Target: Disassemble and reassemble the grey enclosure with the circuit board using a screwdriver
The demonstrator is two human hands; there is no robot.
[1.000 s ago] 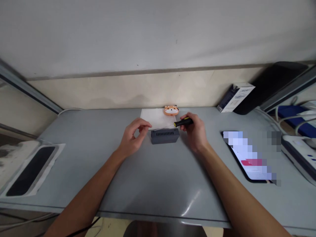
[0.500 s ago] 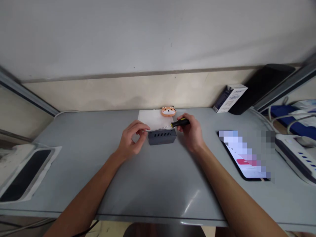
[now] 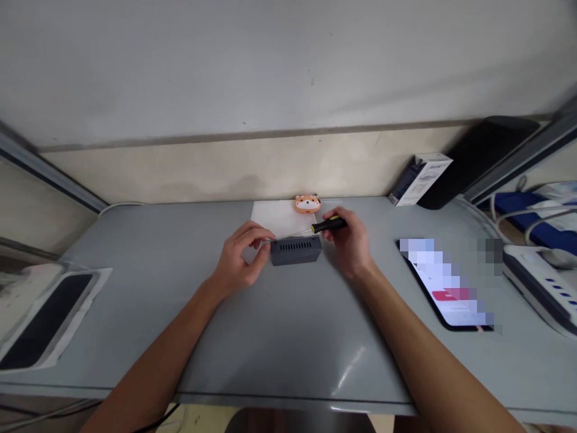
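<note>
A small dark grey box [image 3: 296,250] with a row of vent slots sits on the grey table [image 3: 279,325] at its middle. My left hand [image 3: 241,258] touches the box's left end, thumb and fingers curled against it. My right hand [image 3: 349,243] grips a screwdriver [image 3: 328,225] with a black and yellow handle. Its thin shaft runs left over the box's top toward my left fingertips. Behind the box lies a white sheet [image 3: 274,216], and an orange animal-faced figure [image 3: 307,204] rests at its far edge.
A phone [image 3: 451,282] with a lit screen lies at the right. A white and blue carton [image 3: 419,178] leans by a black object at the back right. A power strip [image 3: 536,282] and cables are at the far right. A dark item in white wrapping [image 3: 45,319] lies left.
My left hand has moved right from beside the box until its fingers touch the box's left end. The view shifted slightly; my right hand keeps the screwdriver in the same pose.
</note>
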